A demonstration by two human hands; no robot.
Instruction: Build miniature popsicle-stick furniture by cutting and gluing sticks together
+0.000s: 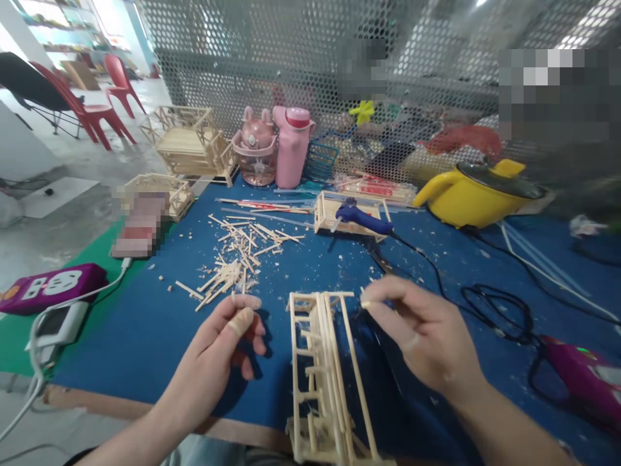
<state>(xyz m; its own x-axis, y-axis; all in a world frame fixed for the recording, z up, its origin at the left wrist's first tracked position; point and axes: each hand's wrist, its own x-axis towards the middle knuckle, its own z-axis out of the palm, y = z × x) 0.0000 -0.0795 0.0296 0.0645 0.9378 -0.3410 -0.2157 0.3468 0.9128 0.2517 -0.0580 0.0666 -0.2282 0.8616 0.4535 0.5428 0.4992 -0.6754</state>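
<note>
Got tiny wood bit [365, 303] pinched in right-hand grip [431, 343], just beside far right corner of ladder-like stick frame [326, 349]. Over on left-hand grip [220, 340], thumb up near fingertip, but can't honestly tell if closed on anything. Between both hands, near side of blue surface [145, 336]: that same frame. Beyond left hand, messy pile of cut sticks [228, 275]. Farther back, blue glue gun [369, 221] across small stick tray [321, 217]. Off to right, yellow pot [460, 197].

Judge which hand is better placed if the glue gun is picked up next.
Likely the right hand: it is nearer the glue gun, whose handle points to its side. It seems to pinch a small piece, which could hinder it. The left hand is farther off.
</note>
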